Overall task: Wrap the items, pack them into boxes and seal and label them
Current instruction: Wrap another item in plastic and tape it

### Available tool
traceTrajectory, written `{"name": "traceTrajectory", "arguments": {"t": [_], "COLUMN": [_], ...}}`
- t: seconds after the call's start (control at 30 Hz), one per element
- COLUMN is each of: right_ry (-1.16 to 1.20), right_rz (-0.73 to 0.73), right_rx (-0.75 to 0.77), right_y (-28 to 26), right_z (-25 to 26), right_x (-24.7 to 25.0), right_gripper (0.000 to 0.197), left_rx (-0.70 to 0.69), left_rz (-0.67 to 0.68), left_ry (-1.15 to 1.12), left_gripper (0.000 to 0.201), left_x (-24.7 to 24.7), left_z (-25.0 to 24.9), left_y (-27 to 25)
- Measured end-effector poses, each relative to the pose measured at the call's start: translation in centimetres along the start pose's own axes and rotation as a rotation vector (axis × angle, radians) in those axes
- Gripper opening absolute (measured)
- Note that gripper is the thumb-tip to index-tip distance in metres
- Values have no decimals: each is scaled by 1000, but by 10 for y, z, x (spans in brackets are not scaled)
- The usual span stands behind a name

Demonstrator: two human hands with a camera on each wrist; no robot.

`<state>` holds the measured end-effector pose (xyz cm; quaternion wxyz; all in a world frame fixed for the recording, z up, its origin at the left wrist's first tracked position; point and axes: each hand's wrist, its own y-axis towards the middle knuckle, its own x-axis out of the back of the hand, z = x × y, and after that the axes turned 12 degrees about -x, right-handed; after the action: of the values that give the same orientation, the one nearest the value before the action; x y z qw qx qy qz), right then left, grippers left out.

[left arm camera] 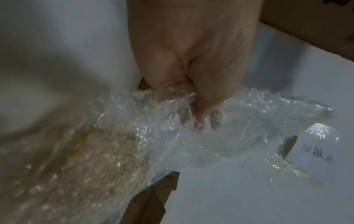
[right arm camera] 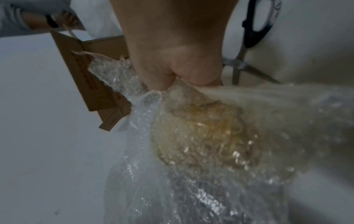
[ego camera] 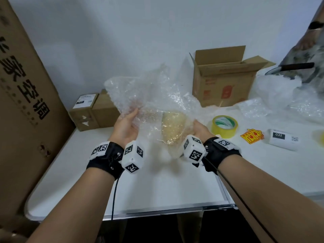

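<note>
two hands (ego camera: 125,126) (ego camera: 200,128) grip crinkly bubble wrap (ego camera: 149,95).

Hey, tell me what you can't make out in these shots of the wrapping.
- Yellowish item: bubble wrap blurs what it is, in all views.
- Left hand fingers: behind the wrap, head view.
- Right hand fingers: behind the wrap too.
- Open box contents: wall hides them.
- Shipping label: print too small.

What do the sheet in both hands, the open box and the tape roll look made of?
Sheet: clear plastic bubble wrap, glossy, with rows of small glinting bubbles. Open box: brown corrugated cardboard, matte, with folded flaps and red print. Tape roll: probably translucent yellowish plastic packing tape, shiny, wound on a printed core.
</note>
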<state>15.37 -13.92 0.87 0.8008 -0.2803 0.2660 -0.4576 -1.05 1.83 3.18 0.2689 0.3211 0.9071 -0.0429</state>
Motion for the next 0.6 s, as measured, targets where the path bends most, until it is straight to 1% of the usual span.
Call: {"name": "traceTrajectory", "arguments": {"t": [0.1,0.2,0.27,0.3,0.33,0.37,0.43,0.47,0.5,0.53,0.57,0.6], "right_ry": [-33,-26,-27,-32,-38,-41,-46,-21,-29,-16,-8,21], "right_rz": [-85,-106,-106,-92,-51,11,167,214,209,205,182,169], "right_rx": [-10,14,-8,-24,-31,-56,-132,-167,-177,-180,-169,-141], "right_y": [0,-2,3,6,7,10,12,7,8,19,23,18], "right_z": [0,2,5,5,6,6,1,-3,-7,-10,-11,-10], "right_x": [-2,-2,-3,-3,-2,0,3,3,3,4,2,-2], "right_gripper": [57,56,58,61,65,70,78,79,85,99,111,116], "left_rx": [-23,-29,14,14,17,24,63,102,139,160,147,116], "left_rz": [154,268,372,396,362,282,82,10,-43,-75,-105,-143], "left_ry": [84,261,404,431,407,339,164,96,65,60,46,46], "left_gripper": [46,34,36,39,40,38,34,32,31,31,31,30], "left_x": [-2,-8,-12,-14,-14,-14,-9,-4,1,6,13,17], "left_z": [2,10,15,16,17,17,17,18,19,21,25,27], "left_y": [-10,-17,-18,-18,-15,-13,-8,-7,-8,-9,-8,-9]}}
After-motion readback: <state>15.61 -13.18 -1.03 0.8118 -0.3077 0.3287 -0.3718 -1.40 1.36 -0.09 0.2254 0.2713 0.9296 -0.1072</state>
